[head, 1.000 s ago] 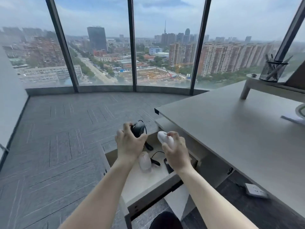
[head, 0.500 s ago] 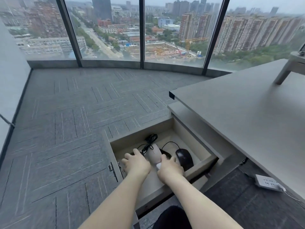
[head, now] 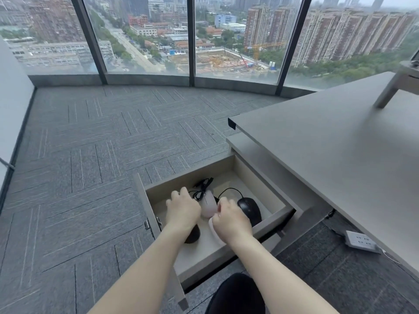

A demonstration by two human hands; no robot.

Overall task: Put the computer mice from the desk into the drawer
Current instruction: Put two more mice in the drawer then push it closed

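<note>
Hands inside open drawer (head: 267, 175): left hand (head: 183, 211) covers a dark mouse (head: 192, 234), right hand (head: 231, 219) a white mouse (head: 214, 230), grips unclear. Loose black cable (head: 200, 189) could snag withdrawing fingers.

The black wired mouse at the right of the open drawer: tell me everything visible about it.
The black wired mouse is a smooth, dark, rounded plastic shell lying flat, top up, on the pale floor of the open drawer, in its right part. A thin black cable arcs from its far end toward the pinkish-white mouse beside it. The right hand overlaps its left edge; whether they touch cannot be told. Its near end is hidden behind the drawer front.
</note>
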